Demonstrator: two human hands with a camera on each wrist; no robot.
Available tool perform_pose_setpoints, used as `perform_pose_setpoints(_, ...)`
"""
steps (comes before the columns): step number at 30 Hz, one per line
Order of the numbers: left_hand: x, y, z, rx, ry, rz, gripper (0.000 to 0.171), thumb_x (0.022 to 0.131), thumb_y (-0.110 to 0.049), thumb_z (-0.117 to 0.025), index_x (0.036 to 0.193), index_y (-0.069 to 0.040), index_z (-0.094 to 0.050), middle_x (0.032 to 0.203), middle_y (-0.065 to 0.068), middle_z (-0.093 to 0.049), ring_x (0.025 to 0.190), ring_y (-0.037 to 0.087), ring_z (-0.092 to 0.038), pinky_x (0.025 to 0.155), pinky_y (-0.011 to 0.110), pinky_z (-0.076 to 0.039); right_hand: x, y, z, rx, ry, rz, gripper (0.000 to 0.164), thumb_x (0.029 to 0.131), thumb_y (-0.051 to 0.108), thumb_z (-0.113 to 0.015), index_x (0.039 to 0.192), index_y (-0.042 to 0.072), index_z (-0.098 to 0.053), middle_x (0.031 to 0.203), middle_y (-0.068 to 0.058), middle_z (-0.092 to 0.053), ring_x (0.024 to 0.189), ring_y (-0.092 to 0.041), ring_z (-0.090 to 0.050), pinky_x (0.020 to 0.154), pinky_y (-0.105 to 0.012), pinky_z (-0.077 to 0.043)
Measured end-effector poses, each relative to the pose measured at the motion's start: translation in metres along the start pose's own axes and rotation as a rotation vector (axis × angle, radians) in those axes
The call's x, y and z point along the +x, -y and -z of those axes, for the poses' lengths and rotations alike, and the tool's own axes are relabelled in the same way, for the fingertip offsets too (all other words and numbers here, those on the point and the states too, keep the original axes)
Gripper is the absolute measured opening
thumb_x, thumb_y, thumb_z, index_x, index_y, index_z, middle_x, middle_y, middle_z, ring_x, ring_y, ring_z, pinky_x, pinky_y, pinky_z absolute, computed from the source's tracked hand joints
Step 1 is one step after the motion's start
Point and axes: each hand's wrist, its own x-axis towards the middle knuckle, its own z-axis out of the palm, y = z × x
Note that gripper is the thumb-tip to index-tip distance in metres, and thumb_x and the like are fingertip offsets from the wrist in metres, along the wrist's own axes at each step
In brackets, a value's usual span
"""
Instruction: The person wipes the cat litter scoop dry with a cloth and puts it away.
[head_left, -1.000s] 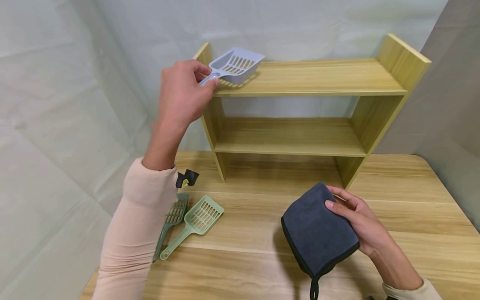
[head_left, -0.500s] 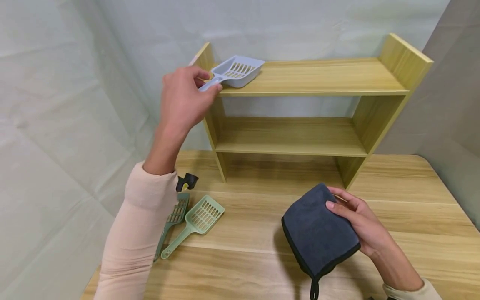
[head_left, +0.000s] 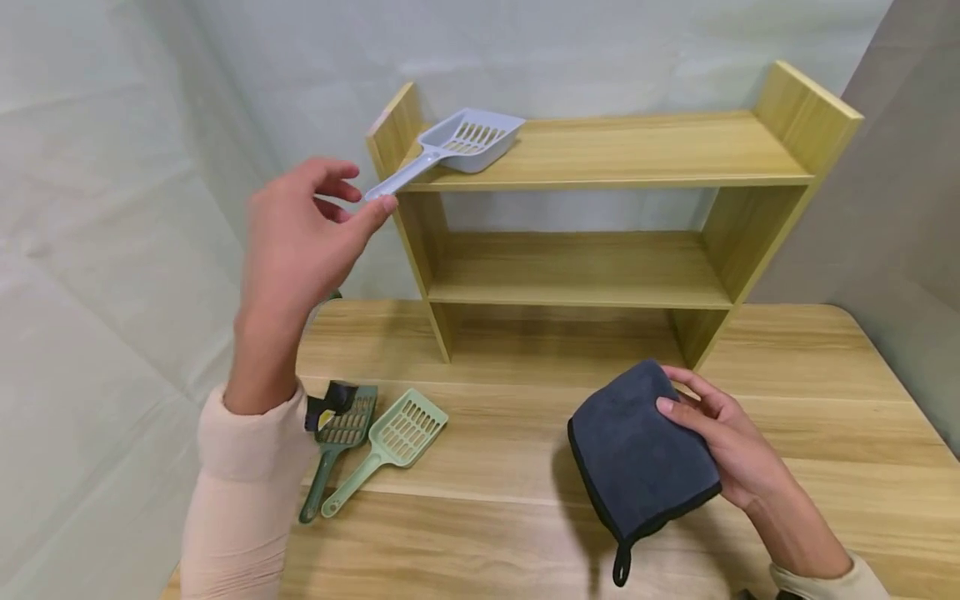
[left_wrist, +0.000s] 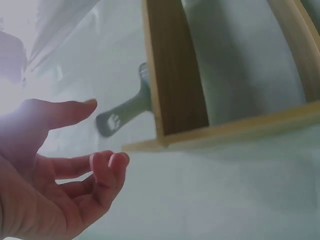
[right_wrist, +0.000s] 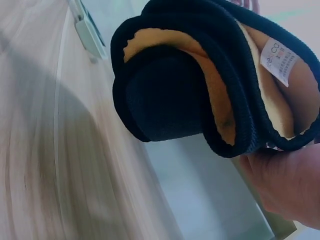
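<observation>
1. While the left hand (head_left: 303, 229) is raised beside the left end of a wood-grain shelf unit (head_left: 585, 267), its grip is slack and holds nothing: thumb and loosely bent fingers stand apart, just beside the handle of a pale lavender slotted scoop (head_left: 444, 152).

2. Smooth and apparently plastic, that scoop lies on the left end of the top shelf (head_left: 645, 150); its slender handle juts past the front edge, and a paw-print shape marks the tip in the left wrist view.

3. Lower down, the right hand (head_left: 733, 454) has its grip clasped on a folded plush cloth (head_left: 641, 450), thumb against the dark slate-blue face, other fingers behind, the bundle held above the counter (head_left: 465, 542).

4. Black binding edges the cloth, with a loop (head_left: 621, 562) dangling from one corner; the right wrist view shows rounded folds, a tan-orange inner side and a white printed label (right_wrist: 279, 60).

5. On the counter's streaked wood grain, a dark green slotted scoop (head_left: 331, 450) and a light green slotted scoop (head_left: 380, 454) lie side by side, well apart from the cloth.

6. Behind hangs a pale, creased backdrop (head_left: 90, 250).
</observation>
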Motion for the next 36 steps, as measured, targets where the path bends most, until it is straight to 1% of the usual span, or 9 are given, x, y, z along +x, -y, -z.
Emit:
perform_pose_setpoints(5,-0.024,0.021,0.010,0.024,0.013,-0.019,0.054,0.096,-0.046,-0.079,0.138,-0.014,-0.071,0.121,0.009,-0.076,0.097,0.016,-0.070,0.076,0.014,-0.048,0.000,0.000,0.000,0.023,-0.003,0.003,0.043,0.114,0.005,-0.046,0.146,0.031,-0.059,0.124,0.004,-0.075,0.097,-0.020,-0.079,0.074,-0.040,-0.066)
perform_pose_setpoints(11,-0.052,0.057,0.003,-0.001,0.049,-0.179,0.050,0.095,-0.025,-0.084,0.138,-0.005,-0.070,0.121,0.017,-0.077,0.104,0.033,-0.073,0.086,0.009,-0.045,0.000,-0.001,0.000,0.030,-0.004,0.007,0.044,0.113,0.004,-0.047,0.146,0.031,-0.059,0.125,0.005,-0.074,0.099,-0.020,-0.078,0.075,-0.040,-0.066)
perform_pose_setpoints(13,-0.062,0.071,-0.001,-0.014,0.053,-0.244,0.049,0.093,-0.017,-0.086,0.137,-0.003,-0.071,0.122,0.017,-0.077,0.104,0.031,-0.073,0.089,0.010,-0.044,0.001,-0.001,0.000,0.026,-0.002,0.009,0.044,0.113,0.004,-0.047,0.147,0.031,-0.058,0.126,0.005,-0.074,0.099,-0.020,-0.078,0.076,-0.040,-0.066)
perform_pose_setpoints(17,-0.080,0.098,-0.011,-0.038,0.074,-0.312,0.051,0.088,-0.007,-0.088,0.136,-0.004,-0.071,0.122,0.013,-0.077,0.106,0.004,-0.069,0.094,0.008,-0.044,0.001,-0.001,0.001,0.024,-0.004,0.011,0.044,0.113,0.004,-0.047,0.147,0.030,-0.058,0.126,0.005,-0.074,0.100,-0.020,-0.078,0.076,-0.040,-0.066)
perform_pose_setpoints(20,-0.093,0.116,-0.019,-0.070,0.110,-0.301,0.053,0.087,-0.005,-0.088,0.137,-0.006,-0.070,0.125,0.012,-0.076,0.109,-0.014,-0.059,0.096,0.007,-0.045,0.002,-0.002,0.001,0.027,-0.010,0.011,0.044,0.113,0.004,-0.048,0.147,0.031,-0.057,0.126,0.006,-0.073,0.101,-0.019,-0.077,0.076,-0.039,-0.066)
perform_pose_setpoints(22,-0.101,0.125,-0.022,-0.092,0.140,-0.283,0.054,0.088,-0.004,-0.087,0.139,-0.006,-0.069,0.128,0.012,-0.075,0.111,-0.015,-0.059,0.097,0.006,-0.046,0.002,-0.002,0.001,0.026,-0.012,0.010,0.045,0.113,0.004,-0.048,0.148,0.031,-0.057,0.126,0.006,-0.073,0.100,-0.019,-0.077,0.077,-0.039,-0.066)
perform_pose_setpoints(26,-0.118,0.143,-0.030,-0.111,0.193,-0.242,0.056,0.089,-0.004,-0.087,0.141,-0.006,-0.067,0.134,0.013,-0.074,0.116,-0.003,-0.065,0.098,0.005,-0.047,0.003,-0.003,0.001,0.026,-0.016,0.009,0.044,0.113,0.004,-0.048,0.147,0.031,-0.058,0.126,0.006,-0.073,0.100,-0.018,-0.077,0.077,-0.038,-0.066)
perform_pose_setpoints(31,-0.140,0.166,-0.039,-0.075,0.241,-0.165,0.055,0.092,-0.012,-0.087,0.143,-0.009,-0.067,0.135,0.011,-0.074,0.117,0.022,-0.072,0.097,0.007,-0.048,0.003,-0.002,0.001,0.034,-0.018,0.012,0.045,0.113,0.003,-0.048,0.147,0.031,-0.059,0.126,0.006,-0.074,0.101,-0.018,-0.078,0.077,-0.038,-0.066)
perform_pose_setpoints(36,-0.162,0.188,-0.046,-0.029,0.293,-0.090,0.052,0.093,-0.018,-0.086,0.140,-0.006,-0.067,0.132,0.012,-0.075,0.114,0.034,-0.075,0.094,0.023,-0.058,0.003,-0.002,0.002,0.044,-0.006,0.016,0.046,0.113,0.002,-0.048,0.147,0.031,-0.059,0.127,0.006,-0.074,0.101,-0.019,-0.078,0.078,-0.039,-0.066)
